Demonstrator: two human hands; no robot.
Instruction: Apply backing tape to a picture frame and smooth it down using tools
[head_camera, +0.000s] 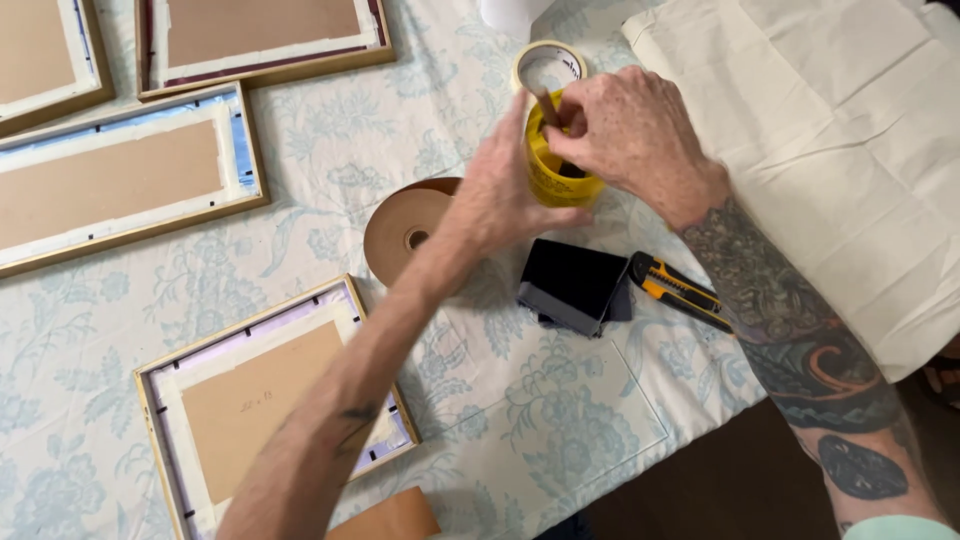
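L hand (500, 195) fingers wrapped round yellow tub (556, 178), R hand (625, 125) fingers pinched on brush handle (547, 106) in tub, masking tape roll (548, 62) just behind, utility knife (678, 290) nearby on worktop (560, 420)

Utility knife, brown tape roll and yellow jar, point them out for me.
utility knife (677, 291), head view, on its orange and black handle
brown tape roll (400, 232), head view, on its flat side
yellow jar (556, 182), head view, on its wall

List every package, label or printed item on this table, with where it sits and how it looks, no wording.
Yellow container: top centre, held by the left hand; round, dark print on its side.
Tape roll: just behind the container; pale ring, printed inner core.
Utility knife: right of the black block; orange and black.
No signs or screens.
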